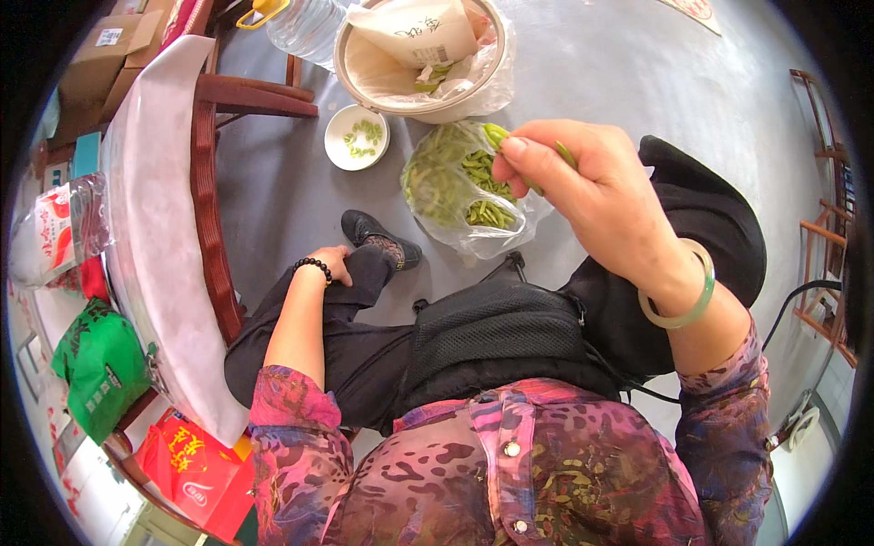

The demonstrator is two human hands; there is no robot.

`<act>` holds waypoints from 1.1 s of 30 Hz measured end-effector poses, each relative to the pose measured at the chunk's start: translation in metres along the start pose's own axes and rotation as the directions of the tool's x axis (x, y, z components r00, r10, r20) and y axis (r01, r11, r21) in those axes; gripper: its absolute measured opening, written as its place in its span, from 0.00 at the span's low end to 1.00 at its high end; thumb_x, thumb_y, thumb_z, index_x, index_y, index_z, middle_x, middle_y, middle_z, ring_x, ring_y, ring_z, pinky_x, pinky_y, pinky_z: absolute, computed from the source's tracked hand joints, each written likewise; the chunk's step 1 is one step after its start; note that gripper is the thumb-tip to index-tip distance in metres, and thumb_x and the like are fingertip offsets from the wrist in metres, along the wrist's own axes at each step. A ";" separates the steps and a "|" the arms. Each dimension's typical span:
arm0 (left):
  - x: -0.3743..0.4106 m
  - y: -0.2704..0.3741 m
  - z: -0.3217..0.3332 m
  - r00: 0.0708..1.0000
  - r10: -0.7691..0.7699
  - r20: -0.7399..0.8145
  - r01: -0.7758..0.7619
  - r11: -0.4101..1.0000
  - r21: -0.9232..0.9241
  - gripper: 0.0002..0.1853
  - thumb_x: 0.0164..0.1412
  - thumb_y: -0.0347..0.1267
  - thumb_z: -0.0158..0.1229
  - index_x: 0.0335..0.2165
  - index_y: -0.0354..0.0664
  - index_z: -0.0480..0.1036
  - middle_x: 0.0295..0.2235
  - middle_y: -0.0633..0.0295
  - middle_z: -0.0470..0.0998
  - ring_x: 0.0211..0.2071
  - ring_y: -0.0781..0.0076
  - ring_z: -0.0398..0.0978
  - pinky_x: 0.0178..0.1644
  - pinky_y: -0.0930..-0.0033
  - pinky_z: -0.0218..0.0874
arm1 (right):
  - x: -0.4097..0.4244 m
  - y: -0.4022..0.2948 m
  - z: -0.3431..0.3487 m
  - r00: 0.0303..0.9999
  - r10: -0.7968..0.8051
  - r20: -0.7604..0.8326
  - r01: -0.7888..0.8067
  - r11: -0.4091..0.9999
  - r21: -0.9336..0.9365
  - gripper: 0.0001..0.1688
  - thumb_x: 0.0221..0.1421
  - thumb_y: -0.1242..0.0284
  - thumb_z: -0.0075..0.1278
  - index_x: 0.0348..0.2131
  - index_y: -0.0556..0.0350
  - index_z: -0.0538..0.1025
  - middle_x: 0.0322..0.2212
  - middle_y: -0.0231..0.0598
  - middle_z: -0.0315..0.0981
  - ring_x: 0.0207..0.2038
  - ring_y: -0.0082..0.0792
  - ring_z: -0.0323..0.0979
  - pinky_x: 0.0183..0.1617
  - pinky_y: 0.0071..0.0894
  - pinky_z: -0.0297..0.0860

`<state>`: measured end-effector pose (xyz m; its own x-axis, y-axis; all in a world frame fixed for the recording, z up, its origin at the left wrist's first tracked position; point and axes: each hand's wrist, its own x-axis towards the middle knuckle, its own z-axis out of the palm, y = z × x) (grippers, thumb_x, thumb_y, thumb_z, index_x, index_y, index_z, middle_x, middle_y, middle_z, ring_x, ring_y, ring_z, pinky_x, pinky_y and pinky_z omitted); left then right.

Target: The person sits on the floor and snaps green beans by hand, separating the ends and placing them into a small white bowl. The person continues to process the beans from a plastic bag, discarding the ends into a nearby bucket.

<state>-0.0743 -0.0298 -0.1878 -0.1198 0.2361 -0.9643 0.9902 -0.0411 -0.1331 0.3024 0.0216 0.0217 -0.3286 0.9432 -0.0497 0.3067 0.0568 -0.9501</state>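
Note:
Green bean pods [496,136] are pinched between the thumb and fingers of my right hand [573,170], and more pods stick out behind the thumb. This hand is raised over a clear plastic bag [437,177] full of green pods on the floor. My left hand [332,263] rests on my trouser leg near the ankle; its palm side is hidden, so whether it holds anything does not show. Shelled green beans lie in a small white bowl [355,161] left of the bag. Beyond them stands a lined bucket [423,109] with packaging and some pods inside.
A large clear water bottle [300,31] with a yellow handle stands left of the bucket. Along the left are a wooden chair [212,205] and a table with a pale cover [164,225], a green bag [102,368] and a red bag [205,478]. My black shoe [365,228] is beside the bowl.

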 end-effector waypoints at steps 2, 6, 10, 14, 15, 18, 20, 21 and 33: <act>-0.002 0.001 0.002 1.000 0.012 0.017 -0.014 0.997 0.081 0.35 0.35 0.37 0.67 0.47 0.47 0.67 0.44 0.55 0.70 0.46 0.59 0.67 0.49 0.62 0.60 | -0.001 -0.001 -0.001 1.000 -0.016 -0.012 0.016 1.000 0.000 0.17 0.53 0.67 0.42 0.22 0.64 0.73 0.15 0.46 0.68 0.18 0.40 0.67 0.25 0.33 0.63; -0.011 0.010 -0.007 0.998 -0.058 0.025 0.053 0.985 0.163 0.22 0.42 0.33 0.61 0.40 0.42 0.72 0.40 0.54 0.73 0.43 0.59 0.70 0.46 0.62 0.62 | -0.002 -0.001 -0.004 0.999 -0.024 -0.022 0.023 1.000 -0.020 0.17 0.52 0.67 0.43 0.21 0.63 0.73 0.15 0.48 0.67 0.19 0.45 0.68 0.25 0.36 0.63; -0.035 0.018 -0.019 0.927 -0.154 -0.341 0.219 0.962 0.161 0.13 0.50 0.31 0.49 0.34 0.39 0.74 0.37 0.51 0.74 0.40 0.57 0.72 0.43 0.61 0.64 | -0.003 0.002 -0.002 0.996 -0.078 -0.044 0.075 0.996 -0.050 0.16 0.51 0.66 0.43 0.20 0.61 0.73 0.16 0.51 0.67 0.22 0.49 0.68 0.26 0.39 0.64; -0.099 0.049 -0.062 0.826 0.064 -0.560 -0.022 0.996 0.082 0.12 0.54 0.33 0.45 0.29 0.38 0.74 0.32 0.50 0.75 0.36 0.52 0.72 0.41 0.58 0.63 | -0.002 0.006 -0.001 0.994 -0.094 -0.049 0.089 0.992 -0.094 0.16 0.50 0.67 0.44 0.21 0.62 0.73 0.17 0.51 0.68 0.23 0.50 0.68 0.27 0.40 0.64; -0.117 0.059 -0.076 0.819 0.106 -0.564 -0.058 0.993 0.104 0.11 0.54 0.33 0.46 0.29 0.38 0.73 0.32 0.50 0.75 0.37 0.52 0.72 0.42 0.57 0.62 | -0.001 0.006 -0.002 0.994 -0.095 -0.051 0.089 0.990 -0.108 0.16 0.50 0.67 0.44 0.21 0.62 0.74 0.17 0.52 0.68 0.23 0.50 0.68 0.27 0.40 0.64; -0.133 0.066 -0.089 0.428 0.429 -0.795 -0.544 0.825 0.152 0.08 0.49 0.26 0.50 0.31 0.37 0.71 0.32 0.52 0.74 0.40 0.53 0.69 0.46 0.60 0.59 | 0.004 0.007 -0.004 0.998 0.038 0.043 -0.032 0.993 -0.117 0.15 0.54 0.69 0.43 0.25 0.64 0.74 0.17 0.37 0.69 0.22 0.24 0.66 0.27 0.23 0.62; -0.144 0.090 -0.095 0.202 0.417 -0.886 -0.760 0.638 0.127 0.10 0.47 0.22 0.51 0.32 0.36 0.71 0.32 0.51 0.74 0.41 0.53 0.68 0.47 0.62 0.57 | 0.009 0.011 -0.003 0.997 0.059 0.040 -0.056 0.996 -0.075 0.15 0.54 0.69 0.43 0.25 0.64 0.74 0.17 0.36 0.69 0.23 0.24 0.66 0.27 0.24 0.62; -0.142 0.095 -0.097 0.179 0.416 -0.892 -0.798 0.592 0.116 0.12 0.46 0.23 0.52 0.34 0.35 0.70 0.33 0.52 0.73 0.37 0.55 0.70 0.43 0.63 0.60 | 0.013 0.014 -0.005 0.997 0.073 0.040 -0.071 0.995 -0.066 0.15 0.54 0.69 0.43 0.25 0.64 0.74 0.17 0.36 0.69 0.23 0.24 0.66 0.27 0.24 0.62; -0.110 0.106 -0.046 0.410 0.765 -0.497 -0.701 0.613 0.364 0.23 0.46 0.21 0.48 0.45 0.43 0.65 0.43 0.55 0.66 0.45 0.57 0.64 0.46 0.59 0.58 | 0.036 0.041 -0.046 0.902 0.426 -0.075 -0.377 0.858 0.349 0.18 0.57 0.66 0.37 0.28 0.63 0.73 0.19 0.28 0.65 0.13 0.11 0.47 0.16 0.11 0.46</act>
<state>0.0471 -0.0156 -0.0855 0.7437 0.5479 -0.3831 0.6647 -0.5446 0.5115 0.3436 0.0733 -0.0052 -0.0985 0.8991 -0.4264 0.0756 -0.4205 -0.9041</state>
